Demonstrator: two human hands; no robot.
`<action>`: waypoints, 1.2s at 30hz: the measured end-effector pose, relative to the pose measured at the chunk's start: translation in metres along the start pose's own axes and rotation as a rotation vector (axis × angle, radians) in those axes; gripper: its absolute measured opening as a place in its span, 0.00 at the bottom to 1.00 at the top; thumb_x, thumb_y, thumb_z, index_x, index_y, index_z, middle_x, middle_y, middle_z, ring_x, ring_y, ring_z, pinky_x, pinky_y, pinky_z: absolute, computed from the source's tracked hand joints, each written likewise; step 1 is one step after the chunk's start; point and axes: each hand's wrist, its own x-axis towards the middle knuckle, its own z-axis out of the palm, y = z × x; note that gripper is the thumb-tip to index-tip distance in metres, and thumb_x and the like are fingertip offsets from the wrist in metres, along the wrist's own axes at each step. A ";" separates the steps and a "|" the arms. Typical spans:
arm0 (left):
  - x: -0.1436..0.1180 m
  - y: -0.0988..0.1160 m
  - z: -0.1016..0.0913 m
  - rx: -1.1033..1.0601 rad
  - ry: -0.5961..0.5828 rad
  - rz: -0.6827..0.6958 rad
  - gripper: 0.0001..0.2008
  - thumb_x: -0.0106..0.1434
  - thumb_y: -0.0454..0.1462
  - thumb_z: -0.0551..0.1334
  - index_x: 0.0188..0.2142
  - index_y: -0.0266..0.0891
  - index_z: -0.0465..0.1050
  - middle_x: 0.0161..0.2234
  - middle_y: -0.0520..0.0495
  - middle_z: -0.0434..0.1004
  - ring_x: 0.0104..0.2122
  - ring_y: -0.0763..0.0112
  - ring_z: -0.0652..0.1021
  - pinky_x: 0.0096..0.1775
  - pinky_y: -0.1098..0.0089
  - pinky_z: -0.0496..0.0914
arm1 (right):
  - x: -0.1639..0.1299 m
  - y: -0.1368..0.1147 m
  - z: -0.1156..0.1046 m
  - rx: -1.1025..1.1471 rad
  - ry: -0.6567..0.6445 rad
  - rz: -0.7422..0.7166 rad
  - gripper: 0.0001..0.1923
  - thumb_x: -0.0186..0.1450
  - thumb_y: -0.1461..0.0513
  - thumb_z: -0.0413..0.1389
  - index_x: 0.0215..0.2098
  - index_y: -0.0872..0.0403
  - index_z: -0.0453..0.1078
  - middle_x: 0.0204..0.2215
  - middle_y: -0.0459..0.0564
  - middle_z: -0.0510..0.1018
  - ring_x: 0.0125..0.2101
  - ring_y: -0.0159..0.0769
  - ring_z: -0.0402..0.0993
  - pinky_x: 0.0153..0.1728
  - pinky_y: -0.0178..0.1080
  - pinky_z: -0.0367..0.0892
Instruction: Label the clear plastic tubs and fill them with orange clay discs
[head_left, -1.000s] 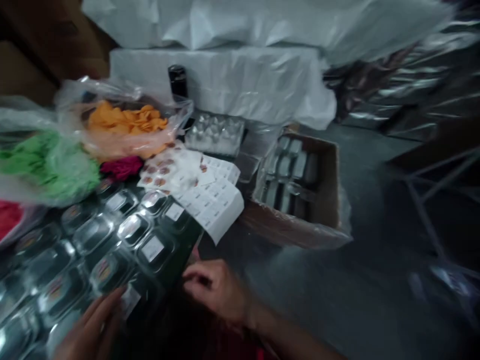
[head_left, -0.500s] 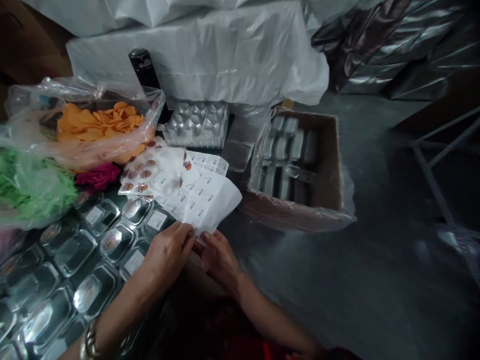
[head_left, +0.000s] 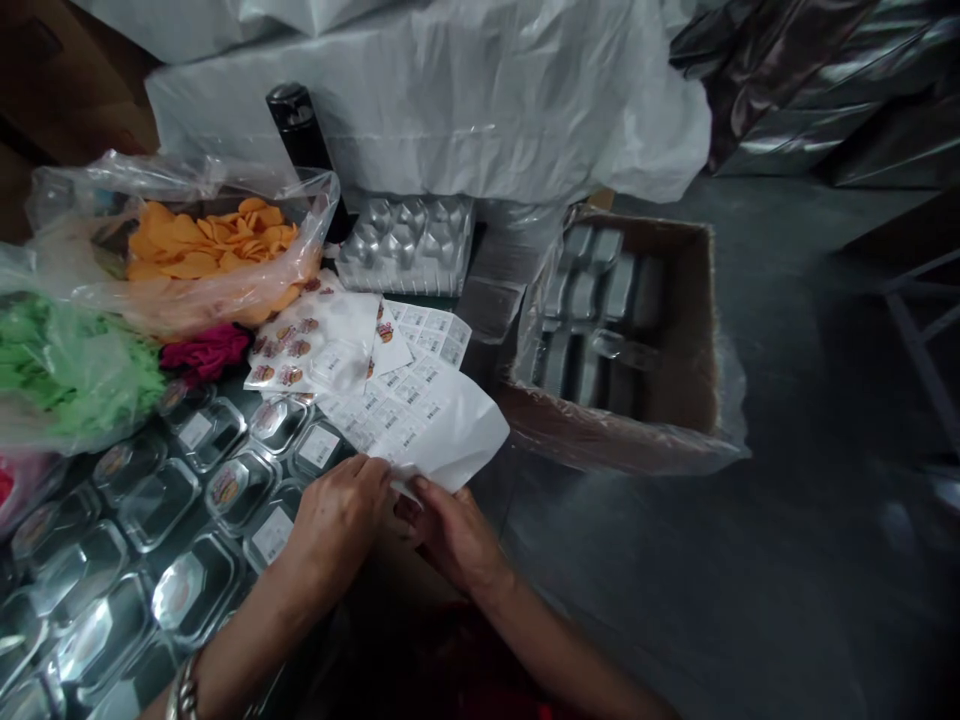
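A white sheet of barcode labels [head_left: 442,425] is pinched at its near edge by both hands. My left hand [head_left: 349,510] has its fingers closed on the sheet's near left corner. Beside it, my right hand [head_left: 454,530] grips the same edge between thumb and fingers. The sheet's right side curls upward. Beneath and behind it lie another label sheet [head_left: 431,330] and sheets of round printed stickers [head_left: 300,345]. To the left of my hands are rows of clear plastic containers [head_left: 244,487], some with a white label or a round sticker on them.
An open cardboard box [head_left: 607,430] lined with plastic holds stacked containers at the right. Clear bags of orange pieces [head_left: 210,240] and green pieces [head_left: 71,370] lie left, near magenta fabric [head_left: 206,352]. A black cylinder [head_left: 300,130] and a moulded clear tray stack [head_left: 409,245] stand behind.
The view has shifted slightly, so most things appear farther right. The held sheet's right side has opened out flatter, and my right hand has moved a little right and nearer me.
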 end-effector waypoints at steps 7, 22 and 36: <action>0.012 -0.003 0.001 0.036 -0.010 -0.039 0.10 0.62 0.30 0.52 0.32 0.39 0.71 0.31 0.47 0.76 0.31 0.66 0.76 0.32 0.69 0.65 | -0.004 0.001 -0.008 0.069 0.053 0.048 0.14 0.54 0.59 0.65 0.38 0.54 0.72 0.32 0.47 0.75 0.26 0.32 0.66 0.23 0.33 0.62; -0.004 0.003 -0.006 -0.002 -0.062 -0.029 0.04 0.64 0.34 0.56 0.34 0.37 0.69 0.33 0.45 0.75 0.33 0.64 0.76 0.34 0.69 0.67 | -0.005 0.009 -0.001 0.032 -0.069 0.083 0.15 0.51 0.57 0.67 0.34 0.55 0.72 0.25 0.44 0.71 0.26 0.32 0.65 0.28 0.35 0.63; 0.012 -0.012 -0.013 -0.005 0.046 0.048 0.10 0.62 0.30 0.52 0.29 0.37 0.70 0.26 0.48 0.74 0.26 0.68 0.74 0.30 0.70 0.62 | -0.003 0.014 -0.008 -0.106 -0.006 -0.046 0.07 0.54 0.63 0.60 0.22 0.54 0.65 0.14 0.38 0.56 0.18 0.27 0.46 0.20 0.34 0.47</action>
